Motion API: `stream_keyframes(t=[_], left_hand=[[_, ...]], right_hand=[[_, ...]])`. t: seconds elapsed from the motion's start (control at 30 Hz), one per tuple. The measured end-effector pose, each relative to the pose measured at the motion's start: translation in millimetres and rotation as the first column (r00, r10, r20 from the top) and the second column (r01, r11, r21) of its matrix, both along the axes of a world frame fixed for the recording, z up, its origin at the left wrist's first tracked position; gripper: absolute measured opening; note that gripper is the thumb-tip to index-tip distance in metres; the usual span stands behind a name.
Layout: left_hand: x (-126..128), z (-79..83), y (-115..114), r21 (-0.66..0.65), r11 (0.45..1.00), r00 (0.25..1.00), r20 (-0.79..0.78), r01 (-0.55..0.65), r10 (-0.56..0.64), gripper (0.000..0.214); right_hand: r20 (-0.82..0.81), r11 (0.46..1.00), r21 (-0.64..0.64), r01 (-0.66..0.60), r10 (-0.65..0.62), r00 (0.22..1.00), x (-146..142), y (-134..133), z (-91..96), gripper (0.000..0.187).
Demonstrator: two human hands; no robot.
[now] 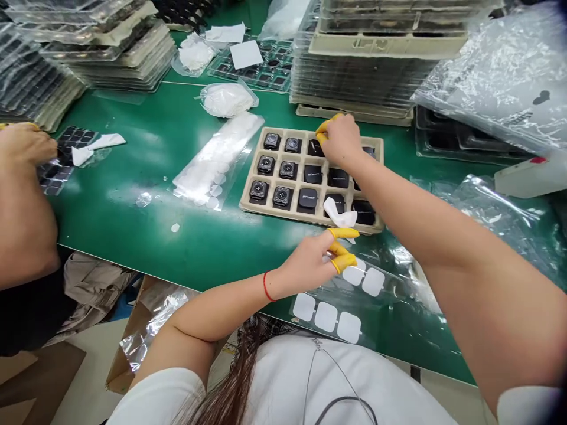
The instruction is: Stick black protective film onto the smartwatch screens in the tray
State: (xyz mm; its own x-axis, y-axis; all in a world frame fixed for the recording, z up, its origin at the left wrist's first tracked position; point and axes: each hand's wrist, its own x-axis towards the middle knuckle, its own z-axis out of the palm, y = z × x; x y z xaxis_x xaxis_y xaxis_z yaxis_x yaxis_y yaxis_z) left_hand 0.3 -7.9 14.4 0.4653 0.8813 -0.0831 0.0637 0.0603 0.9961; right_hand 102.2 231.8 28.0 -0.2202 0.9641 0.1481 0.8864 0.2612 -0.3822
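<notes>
My right hand [343, 139], with yellow finger cots, reaches over the beige tray [283, 216]. Its closed fingertips are on a black square watch body [314, 147] in the back row, partly hidden by them. My left hand [316, 262], also in yellow finger cots, hovers before the tray's front edge. A folded white wipe [339, 213] appears pinched at its fingers and overlaps the tray's front cells. On the tray's left, several watches [282, 197] show round dial faces. Further right, the pieces [308, 199] are plain black with small print; my right forearm hides some cells.
Clear film with white rounded-square stickers [326, 317] lies near my body. Left of the tray is a plastic sleeve [217, 153]. Stacked trays [354, 82] stand behind, plastic bags [491, 77] at right. A co-worker's arm [26, 195] is at left beside a black-square sheet [73, 147].
</notes>
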Motion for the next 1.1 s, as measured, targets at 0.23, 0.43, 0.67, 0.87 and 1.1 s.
stream_keyframes(t=[0.23, 0.43, 0.67, 0.87, 1.1], left_hand=[[-3.1, 2.6, -0.4, 0.004, 1.0, 1.0, -0.019, 0.009, -0.009, 0.039], [0.1, -3.0, 3.5, -0.118, 0.988, 0.989, 0.102, -0.099, 0.111, 0.038], [-5.0, 1.4, 14.7, -0.256, 0.959, 0.883, 0.412, -0.124, 0.224, 0.09], [1.5, -11.7, 3.7, -0.048, 0.998, 0.993, 0.111, -0.037, 0.042, 0.11], [7.9, -15.6, 0.2, -0.001, 0.999, 0.999, -0.01, 0.039, -0.04, 0.068]], right_hand=[[0.046, 0.997, -0.039, -0.061, 0.063, 0.997, -37.6, 13.2, -29.4, 0.027], [-0.142, 0.986, 0.066, -0.156, 0.164, 0.976, -29.0, -35.0, 4.8, 0.014], [-0.341, 0.913, 0.053, -0.404, 0.397, 0.852, 46.8, -175.2, 56.9, 0.013], [-0.536, 0.9, -0.052, -0.432, 0.34, 0.773, 81.9, -214.5, 23.8, 0.013], [-0.39, 0.929, 0.148, -0.338, 0.369, 0.844, 110.3, -228.0, 7.1, 0.013]])
